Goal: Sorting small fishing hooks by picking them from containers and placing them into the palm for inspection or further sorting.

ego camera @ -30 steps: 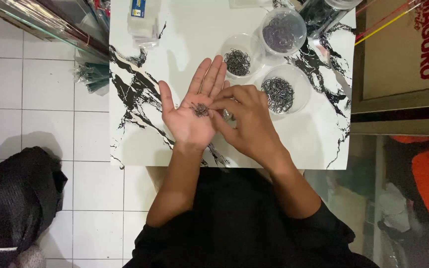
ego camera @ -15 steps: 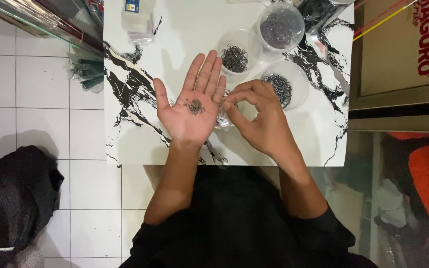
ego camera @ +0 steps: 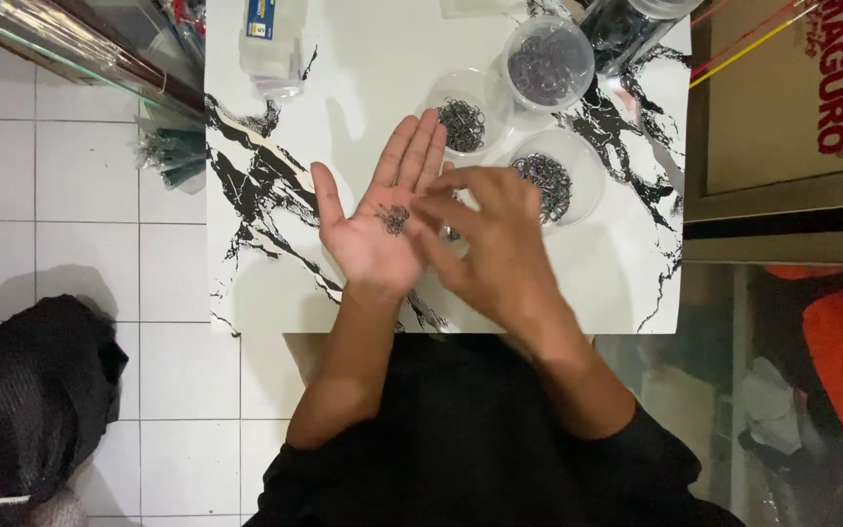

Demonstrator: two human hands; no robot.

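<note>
Sorting step, by the look of it: the left hand point(ego camera: 378, 229) lies palm up, fingers apart and flat, carrying a small heap of dark wire hooks point(ego camera: 394, 217). The right hand point(ego camera: 490, 244) reaches over the palm, blurred; whether its fingers pinch a hook cannot be told. The next pick calls for a fine fingertip pinch. Three clear round plastic cups point(ego camera: 550, 178) of tangled hooks stand on the glossy marble-patterned bench point(ego camera: 373, 68).

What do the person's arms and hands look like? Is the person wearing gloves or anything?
No gloves. Both the left hand and the right hand are bare, with no rings, watch or bracelets that show. The forearms are bare too. Black sleeves are pushed up near the elbows, part of a dark top. The right hand looks blurry in the picture.
</note>
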